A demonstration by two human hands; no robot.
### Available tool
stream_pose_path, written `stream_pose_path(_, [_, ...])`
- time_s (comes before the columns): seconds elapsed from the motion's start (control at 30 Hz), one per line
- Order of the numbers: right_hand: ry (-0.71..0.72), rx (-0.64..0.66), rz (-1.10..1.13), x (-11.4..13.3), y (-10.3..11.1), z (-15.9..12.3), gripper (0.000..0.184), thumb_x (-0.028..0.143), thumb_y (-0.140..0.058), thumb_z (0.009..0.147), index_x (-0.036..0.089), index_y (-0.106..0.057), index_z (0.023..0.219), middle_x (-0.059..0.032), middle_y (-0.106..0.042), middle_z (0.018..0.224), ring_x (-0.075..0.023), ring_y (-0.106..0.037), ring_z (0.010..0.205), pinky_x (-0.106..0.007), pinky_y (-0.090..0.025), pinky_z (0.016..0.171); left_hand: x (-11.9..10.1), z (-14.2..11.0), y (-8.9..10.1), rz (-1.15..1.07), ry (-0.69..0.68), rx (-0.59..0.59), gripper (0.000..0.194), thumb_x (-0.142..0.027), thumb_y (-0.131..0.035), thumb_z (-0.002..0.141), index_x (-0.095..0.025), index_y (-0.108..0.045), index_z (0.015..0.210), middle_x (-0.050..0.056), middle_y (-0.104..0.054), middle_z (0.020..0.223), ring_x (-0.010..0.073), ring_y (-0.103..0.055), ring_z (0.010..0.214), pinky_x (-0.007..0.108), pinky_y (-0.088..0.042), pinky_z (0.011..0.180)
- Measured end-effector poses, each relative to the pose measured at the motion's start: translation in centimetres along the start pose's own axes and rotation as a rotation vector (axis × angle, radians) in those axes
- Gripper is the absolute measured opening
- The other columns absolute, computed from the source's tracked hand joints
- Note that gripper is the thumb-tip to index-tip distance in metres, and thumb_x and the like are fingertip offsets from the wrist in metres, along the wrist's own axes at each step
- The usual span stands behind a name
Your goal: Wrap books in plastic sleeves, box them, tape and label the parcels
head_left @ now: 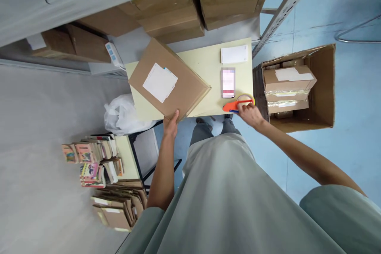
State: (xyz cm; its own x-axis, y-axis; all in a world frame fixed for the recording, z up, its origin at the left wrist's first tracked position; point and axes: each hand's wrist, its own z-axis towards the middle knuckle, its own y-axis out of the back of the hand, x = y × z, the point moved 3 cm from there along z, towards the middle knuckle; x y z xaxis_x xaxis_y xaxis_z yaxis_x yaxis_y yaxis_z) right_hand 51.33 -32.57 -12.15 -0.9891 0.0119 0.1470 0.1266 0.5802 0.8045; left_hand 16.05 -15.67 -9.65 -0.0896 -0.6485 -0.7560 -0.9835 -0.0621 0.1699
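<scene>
A brown cardboard box (184, 83) with a white label (160, 82) on its upper face rests at an angle on the pale yellow table (205, 55). My left hand (170, 125) grips its near edge, thumb on top and the other fingers hidden beneath. At the table's right front corner, my right hand (250, 115) is closed around an orange tape dispenser (230, 106) with a roll of tape in it. Just beyond the dispenser lies a phone (228, 82) with a lit screen. Farther back is a white stack of labels or paper (234, 54).
A large open carton (323, 87) holding packed boxes stands right of the table. Cardboard boxes (166, 8) line the shelf behind it. On the left are a power strip (113, 53), a white plastic bag (120, 115), books (95, 154) and folded cardboard (116, 208).
</scene>
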Motion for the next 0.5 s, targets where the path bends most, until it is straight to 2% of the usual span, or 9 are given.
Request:
stream_pose_path(0.1, [-0.014, -0.085, -0.012, -2.3, 2.8, 2.1, 0.046, 0.037, -0.040, 0.121, -0.001, -0.053, 0.144, -0.0317, -0.080, 0.115, -0.0376, -0.079, 0.107, -0.044, -0.045, 0.101, -0.1, 0.1, 0.0, 0.011, 0.005, 0.018, 0.063, -0.036, -0.101, 0.086, -0.028, -0.073, 0.142, 0.008, -0.076, 0.152, 0.0312, -0.063, 0.154, 0.050, -0.055, 0.128])
stream_pose_path(0.2, [-0.027, -0.130, 0.012, -1.7, 6.2, 6.3, 0.046, 0.038, -0.042, 0.120, -0.001, -0.054, 0.142, -0.0321, -0.081, 0.117, -0.0361, -0.079, 0.105, -0.043, -0.044, 0.100, -0.3, 0.2, 0.1, 0.031, 0.008, 0.026, 0.064, -0.036, -0.100, 0.086, -0.029, -0.073, 0.143, 0.008, -0.076, 0.153, 0.0303, -0.062, 0.156, 0.048, -0.053, 0.131])
stream_pose_path(0.27, [-0.026, -0.155, 0.014, -1.1, 7.9, 9.0, 0.042, 0.030, -0.040, 0.119, -0.002, -0.053, 0.144, -0.0319, -0.081, 0.119, -0.0348, -0.079, 0.105, -0.043, -0.043, 0.102, -0.4, 0.4, 0.1, 0.046, 0.016, 0.010, 0.062, -0.036, -0.100, 0.086, -0.028, -0.074, 0.142, 0.008, -0.076, 0.153, 0.0307, -0.061, 0.156, 0.048, -0.053, 0.130])
stream_pose_path(0.37, [0.042, -0.178, -0.003, -0.8, 9.1, 11.3, 0.043, 0.019, -0.036, 0.116, -0.006, -0.050, 0.149, -0.0318, -0.081, 0.118, -0.0345, -0.079, 0.105, -0.045, -0.043, 0.106, -0.8, 0.8, 0.5, 0.062, 0.021, 0.004, 0.058, -0.034, -0.101, 0.085, -0.026, -0.076, 0.137, 0.010, -0.077, 0.151, 0.0317, -0.063, 0.155, 0.050, -0.054, 0.129])
stream_pose_path(0.5, [0.224, -0.175, -0.031, -0.8, 9.2, 12.1, 0.047, 0.021, -0.035, 0.117, -0.008, -0.049, 0.151, -0.0316, -0.081, 0.120, -0.0361, -0.079, 0.113, -0.050, -0.043, 0.109, -2.8, 1.8, 2.4, 0.132, 0.053, 0.044, 0.053, -0.024, -0.102, 0.081, -0.023, -0.078, 0.128, 0.011, -0.080, 0.143, 0.0307, -0.066, 0.151, 0.048, -0.049, 0.132])
